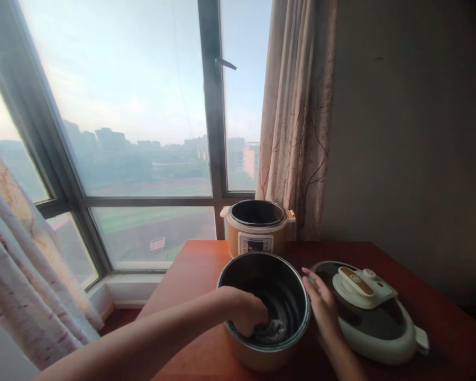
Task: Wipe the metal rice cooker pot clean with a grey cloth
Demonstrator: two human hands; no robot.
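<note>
A deep pot (264, 357) with a dark inside and a tan outside stands at the table's near edge. My left hand (249, 313) reaches over its rim into it. Its fingers are closed on a grey, rough-looking cloth (273, 332), which lies against the pot's inner wall; the fingertips are hidden. My right hand (323, 302) is at the pot's right side, fingers stretched out, close to the outer wall just below the rim. Whether it presses on the pot I cannot tell.
Behind the pot stands an electric cooker body (257, 238) with side handles and a control panel. Its pale lid (384, 338) lies to the right on the red-brown table (200, 264). A window (143, 106) and curtains (293, 132) are beyond.
</note>
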